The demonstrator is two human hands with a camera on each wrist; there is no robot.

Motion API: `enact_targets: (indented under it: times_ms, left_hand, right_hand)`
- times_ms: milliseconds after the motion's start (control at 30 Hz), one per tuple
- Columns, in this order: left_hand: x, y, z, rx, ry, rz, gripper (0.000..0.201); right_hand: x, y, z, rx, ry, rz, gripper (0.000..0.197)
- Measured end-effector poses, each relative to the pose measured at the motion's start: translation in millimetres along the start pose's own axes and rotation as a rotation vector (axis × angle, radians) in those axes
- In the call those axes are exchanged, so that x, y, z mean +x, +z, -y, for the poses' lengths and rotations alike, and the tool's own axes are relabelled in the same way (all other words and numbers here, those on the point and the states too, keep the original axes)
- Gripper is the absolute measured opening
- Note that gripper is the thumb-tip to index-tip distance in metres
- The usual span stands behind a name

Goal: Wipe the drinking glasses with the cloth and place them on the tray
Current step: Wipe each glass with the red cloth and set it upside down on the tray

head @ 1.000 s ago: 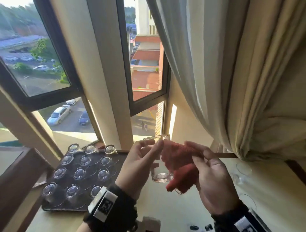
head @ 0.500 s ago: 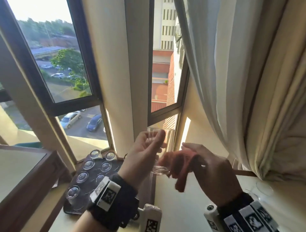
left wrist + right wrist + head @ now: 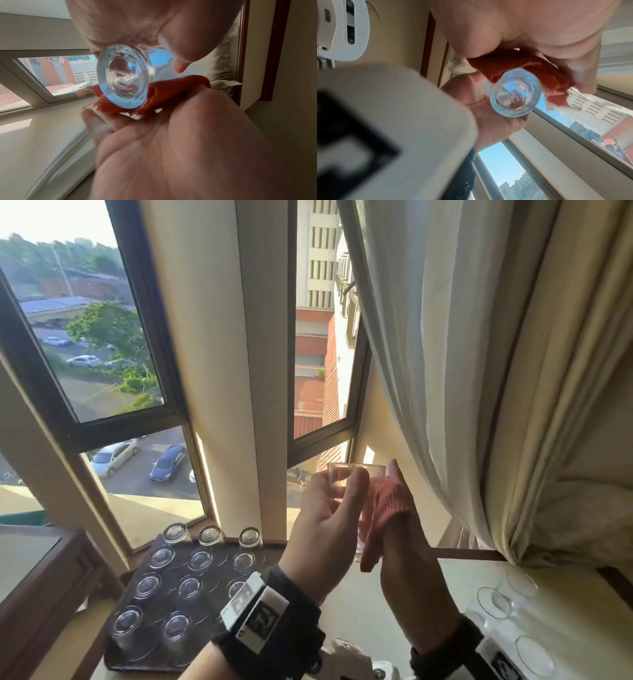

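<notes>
My left hand (image 3: 337,501) grips a clear drinking glass (image 3: 356,472) upright in front of the window, fingers curled round its side. My right hand (image 3: 399,508) holds a red knitted cloth (image 3: 385,508) pressed against the glass's right side. Both wrist views look at the thick glass base (image 3: 122,75) (image 3: 515,94), with the cloth (image 3: 164,93) (image 3: 546,78) folded beside it. A dark tray (image 3: 205,604) at the lower left carries several upturned glasses (image 3: 176,626).
Several more glasses (image 3: 495,602) stand on the cream sill (image 3: 359,611) at the lower right. A pale curtain (image 3: 479,371) hangs close on the right. Window frames (image 3: 147,337) rise behind the hands. A wooden ledge (image 3: 44,577) borders the tray's left.
The hands have lifted the glass higher toward the window. The right hand has brought the cloth up flat along the glass's side. The head view has tilted upward.
</notes>
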State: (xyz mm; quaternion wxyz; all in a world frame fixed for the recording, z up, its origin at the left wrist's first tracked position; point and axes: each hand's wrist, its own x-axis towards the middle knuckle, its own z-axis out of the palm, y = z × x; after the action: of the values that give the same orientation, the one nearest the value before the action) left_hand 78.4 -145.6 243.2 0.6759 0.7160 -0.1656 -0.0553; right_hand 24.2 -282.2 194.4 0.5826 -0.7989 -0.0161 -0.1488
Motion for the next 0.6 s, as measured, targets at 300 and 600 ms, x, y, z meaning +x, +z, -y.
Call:
enact_targets:
  times_ms: [300,600]
  left_hand:
    - [-12.6,11.4,-27.9,-0.186,0.035,0.055,0.069]
    - [-9.6,9.4,-38.7,-0.299,0.028,0.115,0.060]
  right_hand:
    - [9.3,-1.3,61.7,0.162,-0.264,-0.108,0.071]
    - [-9.9,-0.7,58.5,0.327,-0.263,-0.167,0.058]
